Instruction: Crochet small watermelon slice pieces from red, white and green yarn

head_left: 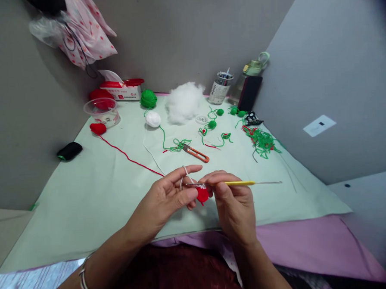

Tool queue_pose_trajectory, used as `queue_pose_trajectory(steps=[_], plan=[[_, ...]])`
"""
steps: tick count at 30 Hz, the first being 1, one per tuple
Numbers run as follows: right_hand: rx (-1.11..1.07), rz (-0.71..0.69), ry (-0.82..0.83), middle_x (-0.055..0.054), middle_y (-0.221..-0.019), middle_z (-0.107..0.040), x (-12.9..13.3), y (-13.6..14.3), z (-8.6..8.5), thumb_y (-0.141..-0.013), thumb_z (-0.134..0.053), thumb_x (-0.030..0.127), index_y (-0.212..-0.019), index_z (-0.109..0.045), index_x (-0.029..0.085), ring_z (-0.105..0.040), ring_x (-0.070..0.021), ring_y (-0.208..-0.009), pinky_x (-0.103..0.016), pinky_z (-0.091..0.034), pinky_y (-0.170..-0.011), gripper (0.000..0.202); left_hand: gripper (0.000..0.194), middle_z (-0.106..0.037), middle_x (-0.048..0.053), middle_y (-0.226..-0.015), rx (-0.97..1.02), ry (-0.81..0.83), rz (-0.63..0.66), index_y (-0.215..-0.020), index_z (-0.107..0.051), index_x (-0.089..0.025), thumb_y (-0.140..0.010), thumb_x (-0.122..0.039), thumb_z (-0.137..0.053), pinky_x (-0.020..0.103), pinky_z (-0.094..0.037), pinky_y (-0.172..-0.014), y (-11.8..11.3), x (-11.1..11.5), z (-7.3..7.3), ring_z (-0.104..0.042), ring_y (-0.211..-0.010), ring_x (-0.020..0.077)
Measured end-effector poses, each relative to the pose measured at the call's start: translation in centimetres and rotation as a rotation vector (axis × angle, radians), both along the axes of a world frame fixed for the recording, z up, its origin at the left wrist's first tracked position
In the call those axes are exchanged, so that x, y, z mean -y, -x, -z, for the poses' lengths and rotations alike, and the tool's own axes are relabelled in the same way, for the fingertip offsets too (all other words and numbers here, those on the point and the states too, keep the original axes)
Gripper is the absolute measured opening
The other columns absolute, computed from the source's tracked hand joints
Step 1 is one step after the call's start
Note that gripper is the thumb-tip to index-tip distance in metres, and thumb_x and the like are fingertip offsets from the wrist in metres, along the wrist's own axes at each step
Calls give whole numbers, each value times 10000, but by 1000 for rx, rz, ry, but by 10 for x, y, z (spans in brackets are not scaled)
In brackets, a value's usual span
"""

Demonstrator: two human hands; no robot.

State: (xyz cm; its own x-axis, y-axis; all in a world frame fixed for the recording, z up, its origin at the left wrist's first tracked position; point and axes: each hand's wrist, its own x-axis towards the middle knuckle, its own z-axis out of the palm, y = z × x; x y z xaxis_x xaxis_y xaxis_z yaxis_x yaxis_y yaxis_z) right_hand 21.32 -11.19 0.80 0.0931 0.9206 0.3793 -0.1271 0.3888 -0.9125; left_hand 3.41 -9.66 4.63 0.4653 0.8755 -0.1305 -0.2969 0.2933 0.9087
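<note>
Mid-stitch here, by the look of it — the left hand [170, 197] pinches a small red crochet piece [202, 195] between thumb and fingers, with white yarn [149, 149] looped over the raised index finger for tension, while the right hand [231, 200] is closed around a yellow-handled crochet hook [238, 183], its tip buried right at the top edge of the red piece. The work hovers just above the near part of the pale green table cover [86, 197], close to the body. I'd say the next bit calls for a tiny wrist twist to catch the white strand and pull it through, keeping that finger loop taut. Room-wise it's comfy: the cover around both hands is bare, and the orange thread snips [196, 153] sit a little beyond the fingers. The clutter stays further back — white yarn ball [153, 119], green yarn ball [148, 98], a puff of stuffing [184, 102], green scraps [262, 141] off to the right. A red strand [125, 156] runs diagonally toward the left hand, so that's the one thing to snag. Grey walls close in on both sides.
</note>
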Motion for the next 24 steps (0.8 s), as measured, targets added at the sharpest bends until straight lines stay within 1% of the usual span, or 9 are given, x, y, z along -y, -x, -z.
queue_pose_trajectory(steps=[4, 6, 9, 11, 14, 17, 21, 24], plan=[[-9, -1, 5, -58, -925, -762, 0, 1, -1, -1005, -641, 342, -988, -787, 234, -649, -163, -746, -303, -542, -670, 182, 432, -694, 8, -921, -27, 33, -49, -1256, -756, -264, -832, -234, -833, 292, -525, -824, -1, 0, -1, -656, -831, 152], [-29, -14, 4, -58, -922, -774, 0, 3, -3, -1005, -643, 343, -987, -783, 234, -660, -159, -732, -302, -559, -668, 178, 410, -701, 3, -919, -26, 28, -68, -1231, -768, -274, -829, -233, -839, 288, -525, -852, -1, 0, 0, -668, -851, 149], [-85, -22, 13, -68, -904, -796, -1, 5, -7, -1008, -636, 356, -966, -763, 219, -692, -163, -706, -297, -581, -634, 191, 385, -689, -17, -901, -29, 4, -89, -1218, -773, -303, -843, -243, -835, 254, -520, -854, 0, 0, 3, -661, -842, 124], [-113, -46, 18, -72, -892, -805, -2, 5, -10, -1023, -609, 357, -955, -740, 209, -709, -163, -685, -290, -587, -613, 208, 376, -681, -21, -906, -50, -7, -98, -1221, -774, -313, -854, -245, -826, 235, -516, -848, 1, 0, 4, -650, -843, 113], [-116, -98, 10, -64, -905, -811, 0, 2, -14, -1053, -558, 327, -967, -717, 209, -721, -152, -679, -285, -596, -628, 216, 375, -672, -19, -910, -80, -12, -108, -1220, -776, -309, -854, -240, -822, 230, -518, -836, 2, 0, 3, -636, -834, 110], [-60, -97, -24, -52, -943, -808, 4, -1, -16, -1072, -520, 291, -1008, -714, 220, -735, -152, -704, -309, -614, -672, 216, 369, -664, -17, -899, -91, -11, -116, -1213, -778, -307, -852, -239, -819, 234, -525, -823, 2, 1, 2, -631, -830, 115], [63, -12, -142, -48, -995, -785, 10, -1, -17, -1073, -503, 223, -1069, -725, 228, -733, -155, -735, -337, -620, -706, 223, 372, -659, -17, -890, -109, -16, -149, -1206, -778, -302, -845, -220, -815, 249, -532, -843, 1, 2, 0, -641, -847, 123], [147, 25, -236, -53, -1019, -777, 13, 1, -17, -1067, -499, 176, -1112, -724, 228, -727, -162, -785, -347, -611, -724, 235, 394, -658, -19, -890, -128, -40, -161, -1222, -768, -294, -841, -203, -806, 264, -531, -879, 0, 3, 0, -654, -865, 128]])
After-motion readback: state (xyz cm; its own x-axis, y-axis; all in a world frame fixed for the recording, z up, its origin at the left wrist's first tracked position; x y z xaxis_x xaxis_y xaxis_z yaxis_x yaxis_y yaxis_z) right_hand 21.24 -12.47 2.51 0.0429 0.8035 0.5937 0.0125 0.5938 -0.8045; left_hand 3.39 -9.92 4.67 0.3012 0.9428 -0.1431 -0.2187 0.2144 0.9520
